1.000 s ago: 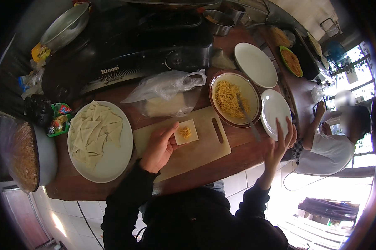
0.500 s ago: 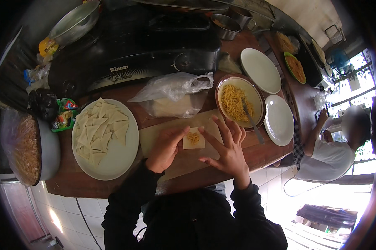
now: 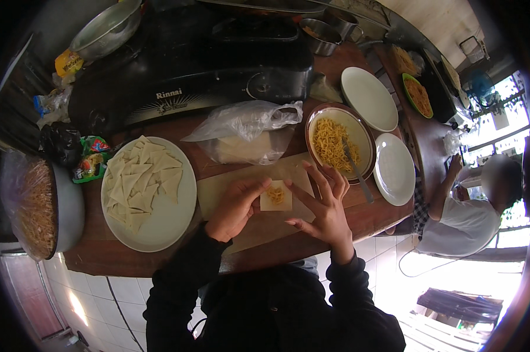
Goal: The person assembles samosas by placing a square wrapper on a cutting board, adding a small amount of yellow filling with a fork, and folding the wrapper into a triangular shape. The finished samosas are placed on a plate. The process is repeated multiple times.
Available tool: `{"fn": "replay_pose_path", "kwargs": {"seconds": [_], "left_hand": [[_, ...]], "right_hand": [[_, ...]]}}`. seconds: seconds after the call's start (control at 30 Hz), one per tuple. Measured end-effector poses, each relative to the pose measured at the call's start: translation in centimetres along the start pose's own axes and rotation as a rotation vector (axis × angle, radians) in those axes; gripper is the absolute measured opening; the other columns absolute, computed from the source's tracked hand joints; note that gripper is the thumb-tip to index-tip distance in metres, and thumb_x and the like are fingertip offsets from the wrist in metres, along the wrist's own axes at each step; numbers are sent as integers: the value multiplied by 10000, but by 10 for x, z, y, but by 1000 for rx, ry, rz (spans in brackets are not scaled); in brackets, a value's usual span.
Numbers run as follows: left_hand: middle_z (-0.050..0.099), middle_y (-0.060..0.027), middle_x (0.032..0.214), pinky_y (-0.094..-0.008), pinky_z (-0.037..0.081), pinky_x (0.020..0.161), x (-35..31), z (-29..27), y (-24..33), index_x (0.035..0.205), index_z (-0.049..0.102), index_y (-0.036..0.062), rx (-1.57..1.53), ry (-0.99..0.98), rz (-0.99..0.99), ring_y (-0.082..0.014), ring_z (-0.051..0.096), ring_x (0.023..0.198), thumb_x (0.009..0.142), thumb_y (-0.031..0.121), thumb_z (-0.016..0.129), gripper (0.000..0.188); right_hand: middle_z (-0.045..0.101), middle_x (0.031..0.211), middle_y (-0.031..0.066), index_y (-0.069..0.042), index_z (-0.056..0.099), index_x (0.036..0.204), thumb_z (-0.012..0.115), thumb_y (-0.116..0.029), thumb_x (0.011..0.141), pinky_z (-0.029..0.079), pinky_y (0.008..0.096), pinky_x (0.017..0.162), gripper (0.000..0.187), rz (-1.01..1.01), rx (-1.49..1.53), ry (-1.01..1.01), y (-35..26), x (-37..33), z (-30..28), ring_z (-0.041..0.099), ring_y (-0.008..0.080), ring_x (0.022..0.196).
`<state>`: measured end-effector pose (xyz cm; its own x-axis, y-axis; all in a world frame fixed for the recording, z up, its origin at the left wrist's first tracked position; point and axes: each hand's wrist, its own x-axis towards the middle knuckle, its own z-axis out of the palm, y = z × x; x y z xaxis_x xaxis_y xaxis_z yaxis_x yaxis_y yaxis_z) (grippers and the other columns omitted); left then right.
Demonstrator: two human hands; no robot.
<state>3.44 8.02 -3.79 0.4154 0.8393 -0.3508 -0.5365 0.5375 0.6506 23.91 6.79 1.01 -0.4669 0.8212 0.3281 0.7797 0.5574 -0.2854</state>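
Note:
My left hand (image 3: 233, 210) holds a small square dough wrapper (image 3: 284, 205) by its left edge, the thumb on top and the other fingers mostly hidden under it. A little heap of yellow noodles (image 3: 275, 194) lies on the wrapper. My right hand (image 3: 328, 216) has its fingers spread, and its index fingertip is at the wrapper's upper right corner. Beneath both hands is a pale board (image 3: 253, 233). Beyond the right hand stands a brown-rimmed bowl (image 3: 363, 126) of chopped yellow noodles with a fork (image 3: 356, 170) in it.
Folded triangular wrappers (image 3: 139, 182) fill much of a white plate (image 3: 165, 232) at left. A plastic bag (image 3: 247, 132) lies before a black gas stove (image 3: 206, 76). Two white plates (image 3: 369, 100) (image 3: 394, 170) stand right. A person (image 3: 464, 226) sits at far right.
Almost nothing differs. The whole view has shifted very slightly, and both hands keep their pose around the wrapper.

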Motion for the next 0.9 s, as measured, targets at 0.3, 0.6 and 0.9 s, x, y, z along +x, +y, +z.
{"fn": "replay_pose_path", "kwargs": {"seconds": [0.3, 0.6, 0.9], "left_hand": [[638, -79, 967, -324, 529, 782, 2, -2, 3, 1046, 589, -17, 65, 130, -72, -142, 628, 890, 900, 239, 558, 297], [568, -124, 1160, -355, 488, 899, -5, 13, 15, 1223, 475, -40, -86, -59, -61, -201, 585, 1035, 929, 199, 442, 381], [474, -132, 1286, -331, 418, 992, -7, 14, 18, 1278, 409, -69, 126, -259, -105, -204, 538, 1109, 841, -26, 442, 440]], "right_hand": [[411, 1345, 127, -135, 651, 1104, 575, -589, 741, 196, 491, 1011, 586, -43, 193, 19, 2, -29, -4, 291, 348, 1214], [377, 1378, 82, -150, 620, 1158, 462, -506, 862, 147, 497, 1056, 488, 447, -385, 376, 88, -71, -60, 217, 336, 1286], [347, 1412, 25, -241, 564, 1224, 502, -465, 867, 136, 513, 1041, 427, 817, -580, -27, 157, -101, -45, 177, 326, 1328]]}}
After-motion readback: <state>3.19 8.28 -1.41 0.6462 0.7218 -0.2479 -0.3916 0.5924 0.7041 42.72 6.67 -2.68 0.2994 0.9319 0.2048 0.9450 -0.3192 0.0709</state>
